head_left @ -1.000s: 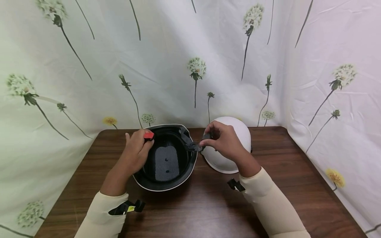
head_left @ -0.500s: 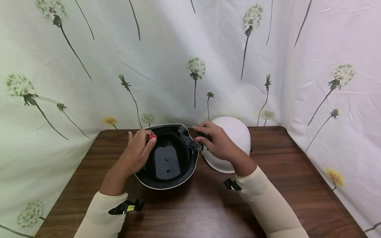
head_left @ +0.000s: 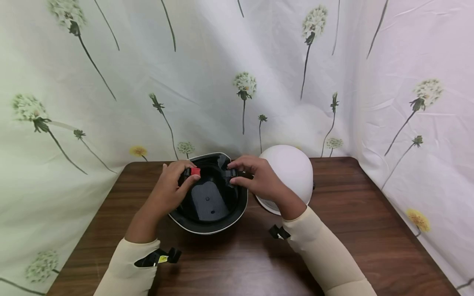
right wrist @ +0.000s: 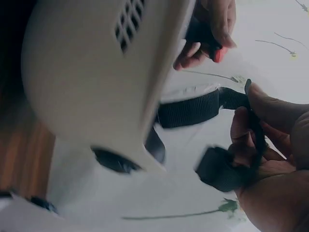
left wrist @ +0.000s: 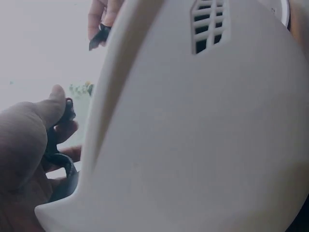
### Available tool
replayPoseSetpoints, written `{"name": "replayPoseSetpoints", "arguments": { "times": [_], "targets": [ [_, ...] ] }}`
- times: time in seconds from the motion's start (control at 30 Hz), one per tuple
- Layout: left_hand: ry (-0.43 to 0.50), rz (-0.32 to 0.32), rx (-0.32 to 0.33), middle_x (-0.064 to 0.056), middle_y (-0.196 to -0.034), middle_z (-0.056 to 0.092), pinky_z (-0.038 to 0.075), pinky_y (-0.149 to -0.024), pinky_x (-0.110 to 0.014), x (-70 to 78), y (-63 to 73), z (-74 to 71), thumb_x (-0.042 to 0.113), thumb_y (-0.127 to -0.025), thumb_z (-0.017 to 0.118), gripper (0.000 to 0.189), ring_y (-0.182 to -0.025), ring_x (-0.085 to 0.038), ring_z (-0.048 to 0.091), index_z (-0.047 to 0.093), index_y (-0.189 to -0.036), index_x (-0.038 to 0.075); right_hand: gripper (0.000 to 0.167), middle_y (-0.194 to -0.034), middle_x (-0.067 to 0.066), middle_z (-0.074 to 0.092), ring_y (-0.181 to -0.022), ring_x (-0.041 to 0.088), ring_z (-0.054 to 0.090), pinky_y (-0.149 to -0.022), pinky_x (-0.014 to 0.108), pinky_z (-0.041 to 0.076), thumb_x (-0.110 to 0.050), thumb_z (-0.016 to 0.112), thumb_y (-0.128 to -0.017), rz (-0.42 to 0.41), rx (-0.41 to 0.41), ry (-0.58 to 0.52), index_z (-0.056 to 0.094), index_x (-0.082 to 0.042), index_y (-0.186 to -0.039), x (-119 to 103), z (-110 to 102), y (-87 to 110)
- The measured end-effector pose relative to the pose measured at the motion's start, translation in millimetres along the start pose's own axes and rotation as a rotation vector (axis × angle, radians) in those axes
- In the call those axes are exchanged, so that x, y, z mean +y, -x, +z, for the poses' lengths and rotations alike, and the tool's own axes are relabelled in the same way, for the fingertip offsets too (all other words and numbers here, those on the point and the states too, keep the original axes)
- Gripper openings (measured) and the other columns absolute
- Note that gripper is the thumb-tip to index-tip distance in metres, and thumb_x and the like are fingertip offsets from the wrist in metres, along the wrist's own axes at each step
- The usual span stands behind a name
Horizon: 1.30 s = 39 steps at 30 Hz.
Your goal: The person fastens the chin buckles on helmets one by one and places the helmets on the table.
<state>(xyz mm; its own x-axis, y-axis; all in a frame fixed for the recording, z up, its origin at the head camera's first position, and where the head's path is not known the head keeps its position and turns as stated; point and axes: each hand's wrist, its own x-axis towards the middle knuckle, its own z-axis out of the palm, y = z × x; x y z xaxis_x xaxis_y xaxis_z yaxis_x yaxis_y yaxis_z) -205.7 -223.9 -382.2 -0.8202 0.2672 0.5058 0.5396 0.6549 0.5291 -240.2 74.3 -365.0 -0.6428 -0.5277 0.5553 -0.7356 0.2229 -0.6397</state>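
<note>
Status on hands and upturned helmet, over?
Left hand pinching red buckle. Right hand pinching black clip. Helmet upturned, buckle and clip apart. Nothing seen between.

Helmet, white outside, black inside, centre frame, with red clip and black strap; domed item, white, right of centre; surface, brown wood-grain, lower frame; cloth, white, green-and-yellow dandelion print, upper frame.

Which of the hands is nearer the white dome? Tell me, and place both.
Right. The right hand overlaps the left edge of the white dome in the head view; the left hand is farther off, over the left side of the upturned helmet, pinching a red clip.
</note>
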Motion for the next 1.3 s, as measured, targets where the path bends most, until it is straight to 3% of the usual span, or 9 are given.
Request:
{"name": "replayPoseSetpoints", "arguments": {
  "times": [0.23,0.3,0.43,0.5,0.6,0.7,0.97,1.13,1.3],
  "targets": [
    [0.089,0.003,0.025,-0.020,-0.132,0.072,0.011,-0.122,-0.089,-0.3,-0.1,-2.3,0.009,-0.099,0.080,0.014,-0.140,-0.045,0.057,0.070,-0.110,0.006,0.039,-0.120,0.022,0.079,-0.108,0.026,0.078,-0.092,0.027,0.060,0.002,0.089,-0.088,0.127,0.048,-0.178,0.076,0.004,-0.124,5.0,24.2,-8.6],
    [0.115,0.015,0.032,-0.019,-0.132,0.072,0.020,-0.124,-0.083,-0.3,0.5,-3.9,0.007,-0.097,0.081,0.016,-0.137,-0.044,0.059,0.072,-0.110,0.005,0.037,-0.121,0.022,0.079,-0.107,0.025,0.078,-0.090,0.025,0.060,0.003,0.088,-0.088,0.162,0.071,-0.219,0.076,0.005,-0.123,4.7,29.4,-10.6],
    [0.137,0.021,0.040,-0.014,-0.133,0.072,0.044,-0.120,-0.044,0.2,0.9,-7.2,0.006,-0.097,0.082,0.014,-0.131,-0.034,0.060,0.075,-0.109,0.005,0.031,-0.120,0.023,0.079,-0.104,0.021,0.078,-0.087,0.025,0.060,0.005,0.086,-0.089,0.202,0.100,-0.264,0.078,0.005,-0.118,3.0,37.1,-13.6],
    [0.152,0.017,0.037,-0.013,-0.135,0.072,0.045,-0.110,-0.025,0.7,1.5,-8.8,0.007,-0.098,0.081,0.013,-0.131,-0.030,0.059,0.075,-0.109,0.006,0.030,-0.119,0.023,0.077,-0.104,0.022,0.078,-0.088,0.026,0.060,0.005,0.086,-0.089,0.205,0.099,-0.268,0.077,0.004,-0.117,1.4,40.6,-14.9],
    [0.166,0.015,0.035,-0.013,-0.135,0.072,0.039,-0.107,-0.012,1.3,2.2,-10.2,0.008,-0.099,0.081,0.012,-0.132,-0.029,0.059,0.076,-0.110,0.006,0.030,-0.116,0.021,0.076,-0.102,0.029,0.076,-0.087,0.027,0.059,0.003,0.087,-0.089,0.209,0.087,-0.241,0.077,0.002,-0.117,-1.9,44.9,-16.5],
    [0.164,0.025,0.033,-0.013,-0.135,0.071,0.038,-0.108,-0.013,1.4,2.7,-10.4,0.008,-0.099,0.080,0.013,-0.131,-0.029,0.060,0.077,-0.111,0.007,0.031,-0.113,0.019,0.076,-0.098,0.029,0.075,-0.085,0.024,0.059,-0.002,0.089,-0.089,0.209,0.071,-0.207,0.078,0.001,-0.117,-4.8,48.3,-17.7],
    [0.113,0.074,0.042,-0.013,-0.135,0.070,0.042,-0.107,-0.023,-2.0,3.3,-7.8,0.010,-0.100,0.080,0.018,-0.125,-0.029,0.060,0.079,-0.117,0.006,0.033,-0.109,0.020,0.076,-0.086,0.002,0.067,-0.079,0.021,0.057,-0.005,0.088,-0.091,0.182,0.061,-0.204,0.078,0.002,-0.122,-6.7,52.2,-18.4],
    [0.118,0.080,0.038,-0.016,-0.136,0.069,0.043,-0.109,-0.046,-3.1,2.7,-6.8,0.011,-0.101,0.079,0.019,-0.128,-0.036,0.060,0.078,-0.119,0.005,0.032,-0.112,0.023,0.076,-0.086,0.003,0.068,-0.078,0.020,0.057,-0.005,0.087,-0.092,0.178,0.072,-0.225,0.078,0.003,-0.122,-6.8,53.0,-19.0],
    [0.126,0.074,0.034,-0.020,-0.137,0.067,0.034,-0.112,-0.069,-3.8,2.2,-6.4,0.012,-0.102,0.077,0.021,-0.133,-0.044,0.058,0.077,-0.120,0.002,0.031,-0.113,0.020,0.077,-0.087,0.003,0.068,-0.079,0.021,0.058,-0.006,0.087,-0.092,0.173,0.085,-0.214,0.079,0.001,-0.121,-6.8,52.6,-18.7]
  ]
}}
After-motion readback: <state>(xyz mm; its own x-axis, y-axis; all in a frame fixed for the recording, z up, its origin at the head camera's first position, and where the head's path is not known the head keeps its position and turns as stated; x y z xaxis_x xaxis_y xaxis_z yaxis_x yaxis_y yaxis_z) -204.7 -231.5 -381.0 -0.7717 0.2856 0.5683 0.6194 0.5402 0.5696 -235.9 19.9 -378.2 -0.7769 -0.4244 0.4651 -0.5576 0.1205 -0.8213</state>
